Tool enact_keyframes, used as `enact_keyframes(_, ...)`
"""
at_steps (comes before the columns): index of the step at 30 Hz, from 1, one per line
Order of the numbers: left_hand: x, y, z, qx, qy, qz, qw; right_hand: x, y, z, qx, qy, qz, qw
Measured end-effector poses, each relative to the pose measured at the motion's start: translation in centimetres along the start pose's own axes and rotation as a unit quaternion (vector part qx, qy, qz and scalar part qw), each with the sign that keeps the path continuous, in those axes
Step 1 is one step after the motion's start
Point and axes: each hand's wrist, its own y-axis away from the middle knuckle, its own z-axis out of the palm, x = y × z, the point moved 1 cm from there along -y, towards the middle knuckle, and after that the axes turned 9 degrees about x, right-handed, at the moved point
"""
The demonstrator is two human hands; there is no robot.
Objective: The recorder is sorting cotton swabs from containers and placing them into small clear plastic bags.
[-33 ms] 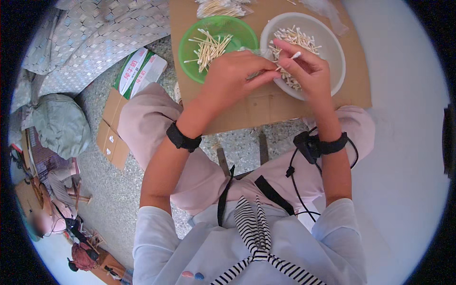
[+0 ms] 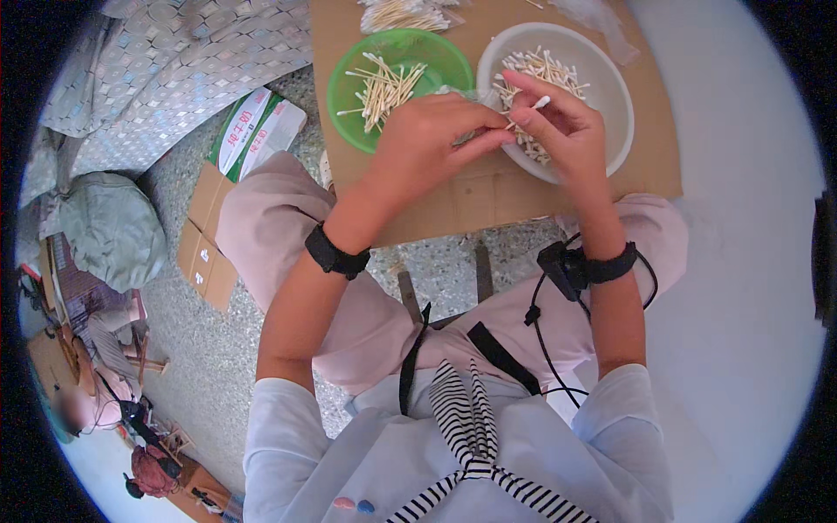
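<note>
My left hand (image 2: 436,135) is closed in a pinch on what looks like a clear plastic bag (image 2: 475,93), mostly hidden by the hand. Close to its fingertips, my right hand (image 2: 571,131) pinches a cotton swab (image 2: 541,103), its white tip pointing up between thumb and fingers. Both hands hover over the near rims of two bowls. Under the left one, a green bowl (image 2: 340,113) holds loose swabs (image 2: 384,91). Beneath the right one, a white bowl (image 2: 617,113) holds many more swabs (image 2: 549,70).
Cardboard (image 2: 488,196) covers the small table over my knees. At its far edge lie a bundle of swabs (image 2: 405,15) and clear plastic bags (image 2: 602,26). A carton (image 2: 253,131) stands on the floor to the left, near patterned cloth (image 2: 192,70). Another person (image 2: 109,392) sits far left.
</note>
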Motion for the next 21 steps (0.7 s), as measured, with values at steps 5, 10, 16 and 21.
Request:
enact_keyframes(5, 0.1, -0.5, 0.0, 0.048, 0.036, -0.048, 0.997, 0.1, -0.3, 0.4, 0.076, -0.047, -0.01, 0.996)
enact_keyframes(10, 0.5, -1.4, -1.2, 0.08, 0.091, -0.11, 0.986, 0.6, -0.6, -0.3, 0.102, -0.037, -0.006, 0.994)
enact_keyframes(16, 0.4, -1.2, -2.0, 0.099, 0.116, -0.14, 0.978, 0.1, -0.6, 0.1, 0.069, 0.114, -0.027, 0.991)
enact_keyframes(21, 0.3, -1.1, -2.1, 0.084, 0.135, -0.131, 0.979, -0.4, -0.4, 0.5, 0.008, 0.167, -0.035, 0.985)
